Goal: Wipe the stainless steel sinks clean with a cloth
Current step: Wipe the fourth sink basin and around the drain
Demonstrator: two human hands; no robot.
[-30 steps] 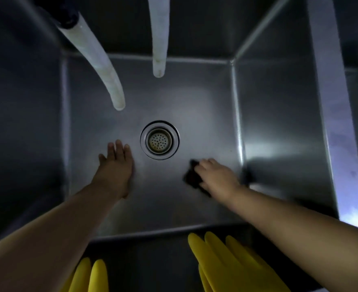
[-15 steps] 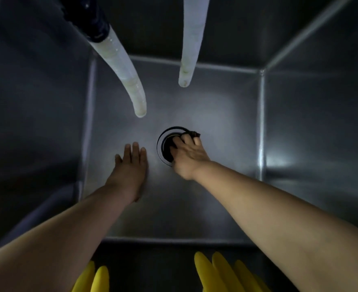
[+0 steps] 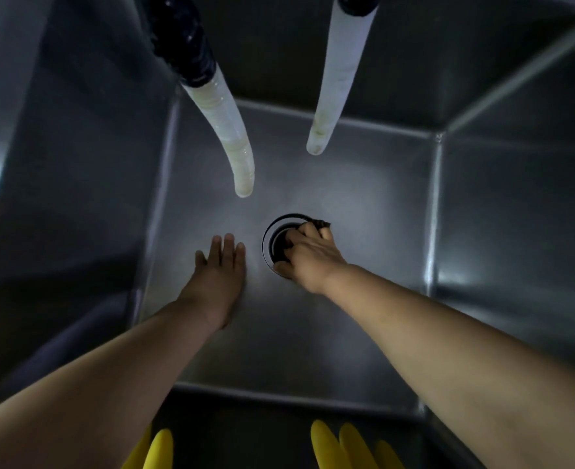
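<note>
I look down into a deep stainless steel sink [image 3: 364,184]. My right hand [image 3: 309,257] grips a dark cloth [image 3: 321,224] and presses it into the round drain [image 3: 274,236] in the sink floor, covering most of the strainer. Only a corner of the cloth shows past my fingers. My left hand [image 3: 220,269] lies flat on the sink floor just left of the drain, fingers straight and together.
Two pale hoses hang into the basin from above, one curved at the left [image 3: 226,130] and one straight at the centre [image 3: 336,76]. Yellow rubber gloves [image 3: 343,445] hang over the near rim. Steel walls [image 3: 516,214] close in on all sides.
My right hand slid the cloth from the floor right of the drain onto the drain itself and stays there. My left hand has stayed flat on the floor.
</note>
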